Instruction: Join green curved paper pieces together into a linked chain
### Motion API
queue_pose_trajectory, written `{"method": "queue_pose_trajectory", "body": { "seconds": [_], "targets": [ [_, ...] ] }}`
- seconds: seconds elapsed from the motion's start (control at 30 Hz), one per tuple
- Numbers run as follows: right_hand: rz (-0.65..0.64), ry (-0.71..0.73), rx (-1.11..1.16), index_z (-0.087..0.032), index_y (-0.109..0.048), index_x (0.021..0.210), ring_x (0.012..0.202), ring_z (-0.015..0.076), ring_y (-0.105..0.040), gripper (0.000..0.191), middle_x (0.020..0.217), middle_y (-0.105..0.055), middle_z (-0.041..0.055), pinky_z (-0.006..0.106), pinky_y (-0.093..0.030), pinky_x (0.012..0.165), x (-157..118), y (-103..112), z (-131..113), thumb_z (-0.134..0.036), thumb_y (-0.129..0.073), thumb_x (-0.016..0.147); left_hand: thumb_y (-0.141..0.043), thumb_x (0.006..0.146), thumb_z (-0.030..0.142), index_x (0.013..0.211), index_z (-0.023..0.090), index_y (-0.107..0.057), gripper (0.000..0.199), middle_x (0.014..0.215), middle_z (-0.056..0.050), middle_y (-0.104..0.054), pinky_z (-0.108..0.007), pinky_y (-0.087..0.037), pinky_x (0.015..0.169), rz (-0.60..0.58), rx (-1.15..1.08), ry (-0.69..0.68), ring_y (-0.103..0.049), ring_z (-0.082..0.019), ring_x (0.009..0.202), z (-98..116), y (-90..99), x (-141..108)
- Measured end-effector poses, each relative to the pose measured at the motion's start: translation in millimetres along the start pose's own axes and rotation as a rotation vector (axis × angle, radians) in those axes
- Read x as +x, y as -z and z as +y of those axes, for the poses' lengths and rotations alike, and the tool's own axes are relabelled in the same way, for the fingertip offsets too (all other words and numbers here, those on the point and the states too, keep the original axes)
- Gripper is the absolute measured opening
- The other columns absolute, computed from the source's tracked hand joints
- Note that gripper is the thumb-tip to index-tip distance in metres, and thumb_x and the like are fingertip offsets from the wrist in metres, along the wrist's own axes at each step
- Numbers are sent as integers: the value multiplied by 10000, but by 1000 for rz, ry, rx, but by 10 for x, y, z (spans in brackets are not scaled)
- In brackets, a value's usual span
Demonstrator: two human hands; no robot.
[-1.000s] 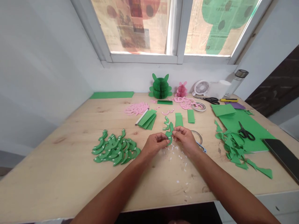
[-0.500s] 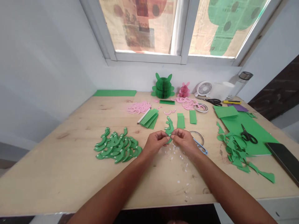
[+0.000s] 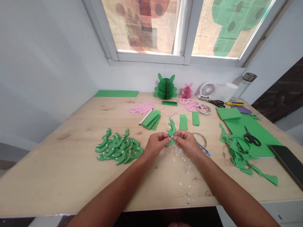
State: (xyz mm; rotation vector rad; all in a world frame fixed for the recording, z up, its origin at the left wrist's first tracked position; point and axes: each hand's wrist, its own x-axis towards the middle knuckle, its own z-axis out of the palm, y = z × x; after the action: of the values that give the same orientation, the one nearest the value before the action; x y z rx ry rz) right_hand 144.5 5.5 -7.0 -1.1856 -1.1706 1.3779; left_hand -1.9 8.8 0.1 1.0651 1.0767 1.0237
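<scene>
Between my hands is a curved green paper cutout (image 3: 172,127) with a small white strip showing on it. My left hand (image 3: 156,144) pinches its lower left side. From the right, the thumb and finger of my right hand (image 3: 186,142) close on it near the white strip; the exact contact of the fingertips is hard to see. Tiny white paper bits (image 3: 181,157) are scattered on the table just below. Beside my left forearm lies a pile of similar green curved cutouts (image 3: 118,148) with white strips. A roll of tape (image 3: 204,137) and a blue cutter (image 3: 204,148) lie by my right wrist, partly hidden.
Folded green papers (image 3: 151,120) and a white pen (image 3: 145,117) lie ahead, near pink cutouts (image 3: 142,108). Black scissors (image 3: 252,138), green scraps (image 3: 239,151) and a phone (image 3: 287,162) are at right. A green honeycomb paper figure (image 3: 165,88) stands at the back.
Almost nothing differs. My left hand has shifted very slightly left, while the pinch of both hands at the green cutout stays nearly the same.
</scene>
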Motion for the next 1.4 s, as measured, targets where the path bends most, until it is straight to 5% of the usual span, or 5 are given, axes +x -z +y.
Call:
{"method": "queue_pose_trajectory", "body": {
  "seconds": [0.33, 0.9, 1.4],
  "targets": [
    [87, 81, -121, -164, -578, 713, 478, 82, -415, 152, 569, -514, -41, 212, -305, 453, 36, -7, 44, -303, -621, 669, -671, 593, 298, 608, 131, -640, 170, 553, 13, -581, -210, -408, 524, 78, 76, -55, -498, -97, 525, -26, 8, 15],
    [112, 204, -386, -185, -491, 610, 470, 95, -440, 155, 514, -482, -50, 206, -319, 445, -4, -42, 37, -287, -567, 699, -551, 718, 197, 671, 168, -652, 115, 628, 9, -658, -202, -412, 563, 152, 650, -465, -546, -105, 562, -80, -9, -44],
    [114, 231, -451, -184, -532, 667, 496, 110, -482, 60, 574, -541, -27, 217, -362, 472, -28, -56, 14, -237, -521, 693, -553, 711, 159, 664, 183, -656, 115, 672, -1, -687, -218, -434, 593, 189, 725, -496, -589, -119, 592, -87, -21, -57]
  ]
}}
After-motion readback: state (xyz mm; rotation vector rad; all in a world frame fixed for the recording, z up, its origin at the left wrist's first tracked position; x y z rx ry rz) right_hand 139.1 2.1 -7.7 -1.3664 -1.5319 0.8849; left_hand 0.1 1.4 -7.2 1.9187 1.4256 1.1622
